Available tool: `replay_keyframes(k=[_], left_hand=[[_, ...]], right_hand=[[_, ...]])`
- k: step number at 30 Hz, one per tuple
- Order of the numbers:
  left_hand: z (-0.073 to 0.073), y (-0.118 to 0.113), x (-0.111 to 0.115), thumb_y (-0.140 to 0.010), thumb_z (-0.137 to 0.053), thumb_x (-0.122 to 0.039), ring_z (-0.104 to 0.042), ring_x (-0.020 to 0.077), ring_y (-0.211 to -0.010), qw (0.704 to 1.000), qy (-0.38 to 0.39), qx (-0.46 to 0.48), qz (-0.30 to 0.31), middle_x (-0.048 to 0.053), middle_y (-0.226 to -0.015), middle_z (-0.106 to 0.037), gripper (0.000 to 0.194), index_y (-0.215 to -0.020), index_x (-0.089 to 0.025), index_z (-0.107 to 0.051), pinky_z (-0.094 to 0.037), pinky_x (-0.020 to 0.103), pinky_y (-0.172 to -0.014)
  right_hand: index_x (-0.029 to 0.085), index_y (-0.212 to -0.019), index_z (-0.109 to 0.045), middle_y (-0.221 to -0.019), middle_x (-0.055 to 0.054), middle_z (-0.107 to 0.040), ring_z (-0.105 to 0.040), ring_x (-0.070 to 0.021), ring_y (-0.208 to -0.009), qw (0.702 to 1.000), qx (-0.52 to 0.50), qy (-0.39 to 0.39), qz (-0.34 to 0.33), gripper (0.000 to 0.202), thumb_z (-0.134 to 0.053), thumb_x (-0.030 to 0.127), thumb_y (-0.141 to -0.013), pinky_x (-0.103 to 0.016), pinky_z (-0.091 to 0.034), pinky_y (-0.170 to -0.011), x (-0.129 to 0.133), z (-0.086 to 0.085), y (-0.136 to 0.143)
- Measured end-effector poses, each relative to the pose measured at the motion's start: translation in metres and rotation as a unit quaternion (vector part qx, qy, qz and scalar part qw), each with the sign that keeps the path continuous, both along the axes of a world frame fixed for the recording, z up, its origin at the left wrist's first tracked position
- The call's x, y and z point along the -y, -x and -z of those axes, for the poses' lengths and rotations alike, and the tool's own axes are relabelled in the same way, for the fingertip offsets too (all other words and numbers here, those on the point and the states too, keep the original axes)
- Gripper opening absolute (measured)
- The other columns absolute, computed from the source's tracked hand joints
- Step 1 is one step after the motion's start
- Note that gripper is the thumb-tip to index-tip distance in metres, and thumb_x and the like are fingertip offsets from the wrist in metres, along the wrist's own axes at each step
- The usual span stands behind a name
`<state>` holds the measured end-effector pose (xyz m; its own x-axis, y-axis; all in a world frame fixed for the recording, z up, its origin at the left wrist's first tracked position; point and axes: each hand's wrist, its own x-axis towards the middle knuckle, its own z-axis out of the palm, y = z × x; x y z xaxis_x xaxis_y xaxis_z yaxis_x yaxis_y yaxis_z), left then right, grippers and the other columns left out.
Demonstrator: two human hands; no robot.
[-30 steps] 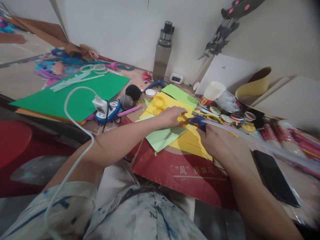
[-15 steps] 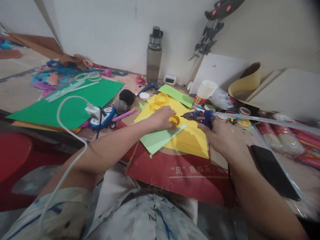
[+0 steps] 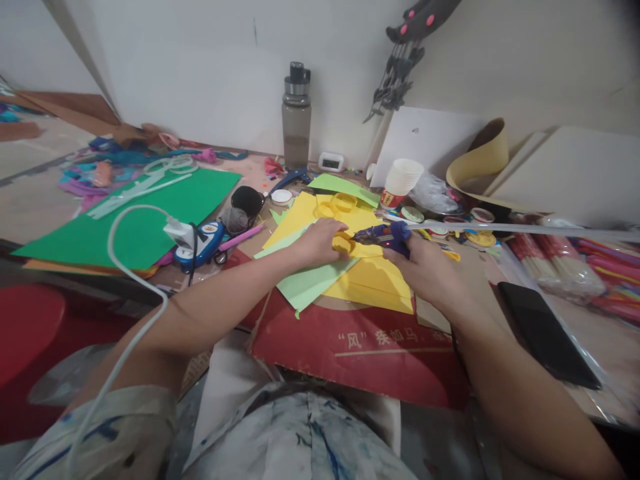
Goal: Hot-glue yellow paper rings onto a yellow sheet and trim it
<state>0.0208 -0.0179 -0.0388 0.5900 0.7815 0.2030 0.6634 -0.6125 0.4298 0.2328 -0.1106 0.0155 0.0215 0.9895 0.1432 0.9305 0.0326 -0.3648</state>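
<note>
My left hand [image 3: 323, 243] is closed on a curled yellow paper strip [image 3: 344, 244] above the yellow sheets [image 3: 380, 287]. Wrapped round a dark blue glue gun [image 3: 384, 237] is my right hand [image 3: 420, 263]; a long clear glue stick [image 3: 465, 227] runs out of its back to the right. The gun's tip points left and reaches the strip in my left hand. A light green sheet [image 3: 310, 277] lies under my left hand. More curled yellow strips [image 3: 344, 202] rest behind the hands on the yellow paper.
Behind stand a water bottle [image 3: 297, 123], a small white clock [image 3: 331, 161] and stacked paper cups [image 3: 403, 179]. A phone [image 3: 547, 333] lies at the right. At the left are green sheets [image 3: 200, 200] and a blue device [image 3: 203, 247] with a white cable [image 3: 163, 300].
The glue gun's tip has come nearer and now reaches the yellow strip in my left hand. The camera view has shifted slightly.
</note>
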Motion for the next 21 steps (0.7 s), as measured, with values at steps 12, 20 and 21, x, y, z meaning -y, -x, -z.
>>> replay_keyframes(k=[12,20,21], left_hand=[[-0.001,0.004,0.009,-0.072,-0.081,-0.04,-0.06,0.0304,-0.119,0.999,0.026,0.025,0.015,0.014,-0.128,-0.066,0.063,-0.126,-0.014,-0.061,-0.047,0.043,-0.103],[0.006,0.003,0.004,-0.07,-0.084,-0.043,-0.061,0.0308,-0.115,0.999,0.017,0.035,0.019,0.015,-0.124,-0.067,0.065,-0.124,-0.015,-0.061,-0.049,0.042,-0.1],[0.007,0.003,0.004,-0.069,-0.084,-0.042,-0.061,0.031,-0.116,0.999,0.013,0.035,0.019,0.015,-0.125,-0.067,0.065,-0.124,-0.015,-0.061,-0.048,0.043,-0.1]], right_hand=[[0.018,-0.1,-0.065,-0.093,-0.015,-0.072,-0.066,-0.0274,-0.085,0.99,0.129,-0.017,-0.058,0.02,-0.049,0.029,-0.096,-0.035,-0.045,-0.073,0.013,0.005,0.016],[0.019,-0.104,-0.058,-0.098,-0.011,-0.068,-0.062,-0.0222,-0.081,0.982,0.144,-0.058,-0.104,0.015,-0.049,0.029,-0.097,-0.03,-0.037,-0.063,0.003,0.035,0.022],[0.019,-0.104,-0.058,-0.099,-0.01,-0.068,-0.062,-0.0223,-0.082,0.982,0.145,-0.061,-0.105,0.016,-0.049,0.028,-0.097,-0.03,-0.037,-0.064,0.003,0.033,0.023]])
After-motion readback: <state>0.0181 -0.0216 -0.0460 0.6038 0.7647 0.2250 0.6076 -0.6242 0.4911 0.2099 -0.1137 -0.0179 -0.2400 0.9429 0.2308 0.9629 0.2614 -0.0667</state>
